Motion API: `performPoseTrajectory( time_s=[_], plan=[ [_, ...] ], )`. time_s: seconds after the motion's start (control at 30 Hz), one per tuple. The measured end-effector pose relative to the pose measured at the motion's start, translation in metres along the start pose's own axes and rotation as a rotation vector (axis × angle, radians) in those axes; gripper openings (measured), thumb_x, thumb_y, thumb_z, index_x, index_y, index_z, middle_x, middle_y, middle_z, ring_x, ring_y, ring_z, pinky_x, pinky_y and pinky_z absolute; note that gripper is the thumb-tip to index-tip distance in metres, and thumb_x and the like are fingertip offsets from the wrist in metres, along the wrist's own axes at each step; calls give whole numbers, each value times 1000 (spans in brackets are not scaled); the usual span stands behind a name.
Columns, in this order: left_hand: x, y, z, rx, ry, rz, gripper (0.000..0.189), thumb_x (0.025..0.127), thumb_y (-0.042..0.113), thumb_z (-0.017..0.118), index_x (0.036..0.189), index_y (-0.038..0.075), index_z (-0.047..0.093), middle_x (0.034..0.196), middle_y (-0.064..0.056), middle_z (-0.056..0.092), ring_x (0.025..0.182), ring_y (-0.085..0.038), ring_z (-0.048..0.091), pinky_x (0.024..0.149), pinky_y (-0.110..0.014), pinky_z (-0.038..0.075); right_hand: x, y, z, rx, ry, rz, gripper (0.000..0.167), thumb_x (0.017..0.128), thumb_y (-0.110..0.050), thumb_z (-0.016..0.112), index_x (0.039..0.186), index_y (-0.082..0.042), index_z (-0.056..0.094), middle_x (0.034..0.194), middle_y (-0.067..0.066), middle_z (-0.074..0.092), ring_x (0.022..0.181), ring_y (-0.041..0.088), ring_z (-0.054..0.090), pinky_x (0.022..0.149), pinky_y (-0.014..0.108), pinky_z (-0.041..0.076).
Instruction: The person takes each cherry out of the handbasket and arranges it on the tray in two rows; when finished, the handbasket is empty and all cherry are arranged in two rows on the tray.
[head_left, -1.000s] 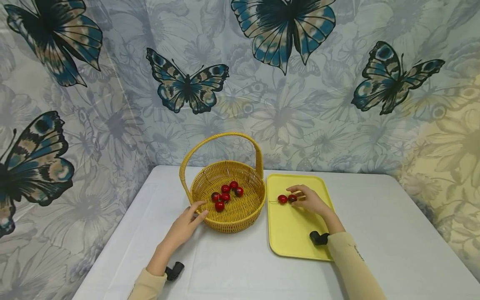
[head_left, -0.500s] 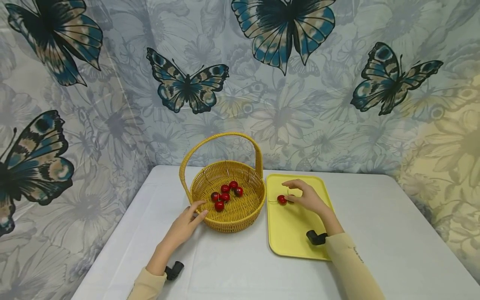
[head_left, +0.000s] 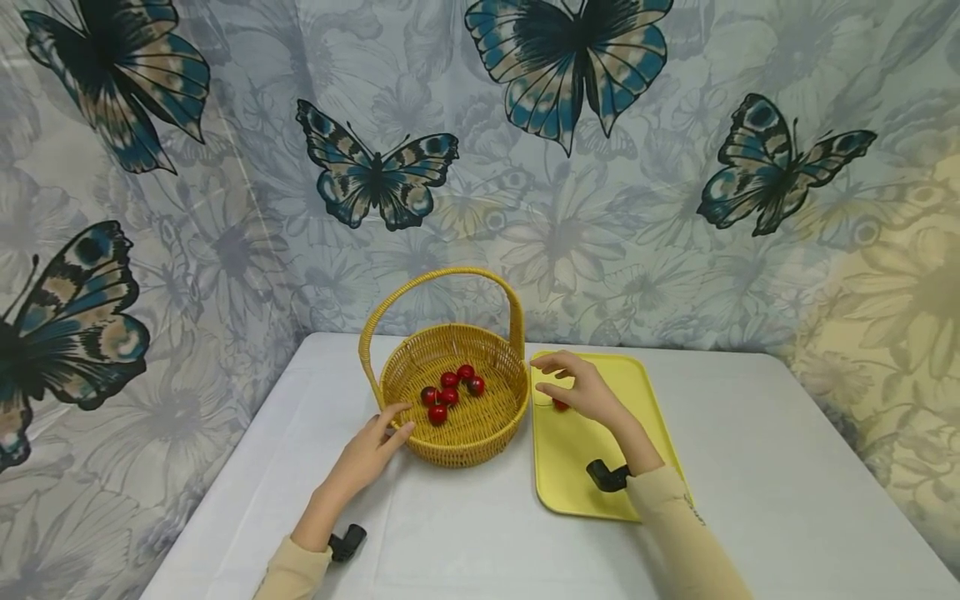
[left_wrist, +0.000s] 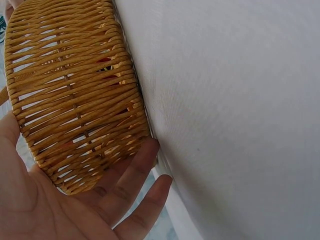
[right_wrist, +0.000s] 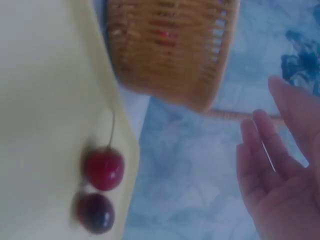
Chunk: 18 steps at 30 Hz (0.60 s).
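My left hand (head_left: 367,454) rests against the near left side of the yellow wicker basket (head_left: 461,452). In the left wrist view its fingers (left_wrist: 132,187) lie loosely extended along the woven wall. Several red cherries (head_left: 448,396) are on the basket floor. My right hand (head_left: 588,392) hovers over the left part of the yellow tray (head_left: 592,467), thumb and fingers apart, holding nothing. Below it, the right wrist view has a red cherry with a stem (right_wrist: 104,169) beside a darker cherry (right_wrist: 96,213), both on the tray. The head view shows part of one, the hand covering the rest.
The basket's tall arched handle (head_left: 450,273) rises above its rim. Tray and basket stand side by side on a white-covered table (head_left: 465,533). Behind and to the left hangs butterfly-printed fabric (head_left: 570,225). Each wrist carries a small black camera (head_left: 347,543).
My right hand has moved left from the cherries toward the basket, its fingers parted. Both cherries stay on the tray. My left hand has kept its place at the basket.
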<state>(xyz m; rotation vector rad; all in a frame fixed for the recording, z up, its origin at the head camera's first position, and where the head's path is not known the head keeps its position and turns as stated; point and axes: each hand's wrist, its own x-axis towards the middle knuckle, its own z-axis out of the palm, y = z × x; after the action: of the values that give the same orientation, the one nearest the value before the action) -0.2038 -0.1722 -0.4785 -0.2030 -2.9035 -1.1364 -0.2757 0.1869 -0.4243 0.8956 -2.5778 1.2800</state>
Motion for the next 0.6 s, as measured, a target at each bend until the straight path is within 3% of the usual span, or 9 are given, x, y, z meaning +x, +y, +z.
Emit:
performPoseTrajectory(
  time_s=[0.27,0.6],
  plan=[
    [-1,0,0,-8,-7,-2,54,91,61,39,137,34,41,124,-11,53,97,-22,59,75,-43,48,16,-20,25,63,-52,-45,32,87,-17,66,117,-12,60,114,15,60,103,31,58,86,49,46],
    [-2,1,-1,-19,-8,-2,53,92,59,40,137,33,41,125,-12,53,99,-24,59,76,-44,48,34,-38,53,70,-111,-87,32,86,-14,66,116,-5,60,112,12,61,102,31,58,86,42,48]
  ],
)
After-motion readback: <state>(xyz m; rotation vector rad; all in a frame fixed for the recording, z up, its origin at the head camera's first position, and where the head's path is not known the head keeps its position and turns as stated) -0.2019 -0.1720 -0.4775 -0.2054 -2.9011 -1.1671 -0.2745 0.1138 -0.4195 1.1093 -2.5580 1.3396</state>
